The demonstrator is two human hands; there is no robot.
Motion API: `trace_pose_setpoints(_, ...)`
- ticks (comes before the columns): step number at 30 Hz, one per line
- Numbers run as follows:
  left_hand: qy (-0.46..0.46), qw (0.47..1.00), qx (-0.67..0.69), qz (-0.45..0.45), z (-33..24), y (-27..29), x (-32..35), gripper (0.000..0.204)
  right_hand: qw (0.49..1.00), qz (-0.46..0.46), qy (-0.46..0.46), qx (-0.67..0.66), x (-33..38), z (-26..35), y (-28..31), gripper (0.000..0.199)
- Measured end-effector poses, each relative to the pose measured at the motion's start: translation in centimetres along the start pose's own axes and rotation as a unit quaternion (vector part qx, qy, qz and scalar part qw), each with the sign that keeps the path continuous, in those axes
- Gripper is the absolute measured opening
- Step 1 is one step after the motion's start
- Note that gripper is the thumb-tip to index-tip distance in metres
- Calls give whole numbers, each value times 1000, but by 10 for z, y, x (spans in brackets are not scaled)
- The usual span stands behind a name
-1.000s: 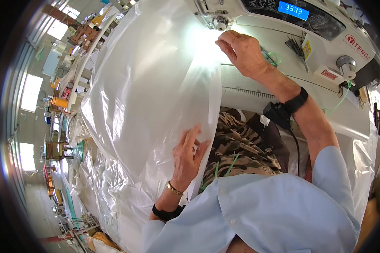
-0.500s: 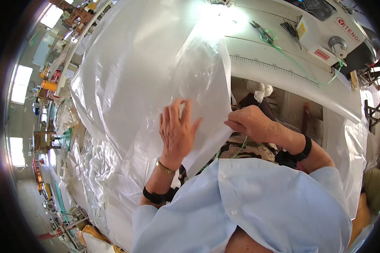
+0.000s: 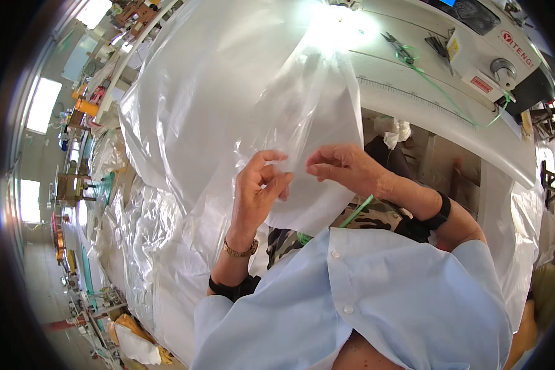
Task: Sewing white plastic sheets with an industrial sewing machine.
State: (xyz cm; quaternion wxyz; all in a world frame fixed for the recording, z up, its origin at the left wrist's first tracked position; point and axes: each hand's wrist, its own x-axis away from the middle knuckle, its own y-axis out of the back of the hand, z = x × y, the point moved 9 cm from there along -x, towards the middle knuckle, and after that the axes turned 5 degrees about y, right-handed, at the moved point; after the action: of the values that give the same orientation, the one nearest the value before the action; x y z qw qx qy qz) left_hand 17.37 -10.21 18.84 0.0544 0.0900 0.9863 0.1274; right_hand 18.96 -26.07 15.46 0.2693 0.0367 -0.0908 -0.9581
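1. While pinching the film (image 3: 228,92) at its lower edge, closes the left hand (image 3: 259,191) on it, thumb against curled fingers, with the sheet caught between them.
2. Grips the same edge with the right hand (image 3: 345,169) just beside the left, fingertips pressed together on the plastic and knuckles turned toward the left hand; hands near, apparently not touching.
3. Holds that edge up in front of the chest, above the lap, with the rest of the clear sheet rising away and spreading over the table (image 3: 425,102) toward the sewing machine (image 3: 475,37).
4. Looks, by judgement, like the step of finding and separating or squaring the film's edge: both pinches sit on one short stretch of it.
5. Calls next, by judgement, for a light, even pull from both pinches, since thin, slippery film stretches or slides out easily, and for keeping the edge clear of the green thread (image 3: 357,211) lying across the camouflage cloth (image 3: 376,216) below.
6. Further out: a bracelet (image 3: 240,250) on the left wrist, a black band (image 3: 438,213) on the right, scissors (image 3: 398,46) on the machine bed, and more crumpled film heaped at the left (image 3: 148,234).
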Motion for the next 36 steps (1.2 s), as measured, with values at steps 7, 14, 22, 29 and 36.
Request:
trace_pose_setpoints(7,133,983,122,40,22,-13,9,24,931,96,-98,-339,-9,-29,-52,33)
trace_pose_setpoints(14,106,993,54,4,30,-7,10,29,946,66,-94,-303,-9,-40,-50,24)
trace_pose_setpoints(22,-30,990,-112,-78,5,0,11,23,998,6,10,54,3,-16,-22,13)
trace_pose_setpoints(29,106,991,69,-49,18,4,12,11,832,-342,195,392,57,14,51,32)
trace_pose_setpoints(36,105,990,87,47,9,-22,6,10,978,-184,-57,85,48,-61,29,21)
